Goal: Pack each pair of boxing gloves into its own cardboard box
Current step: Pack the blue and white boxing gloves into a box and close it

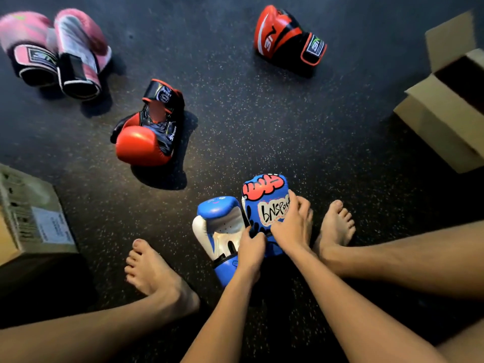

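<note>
Two blue boxing gloves lie side by side on the dark floor between my bare feet. My left hand (251,247) grips the blue-and-white glove (218,226), palm side up, near its cuff. My right hand (292,226) holds the printed blue glove (264,197) along its right edge. One red-and-black glove (149,127) lies at centre left, its mate (285,35) farther off at the top right. A pink pair (57,48) rests together at the top left. An open cardboard box (445,106) stands at the right edge.
A second cardboard box (34,218) with a white label stands at the left edge. My left foot (154,276) and right foot (337,226) flank the blue gloves. The floor is dark speckled rubber (262,113).
</note>
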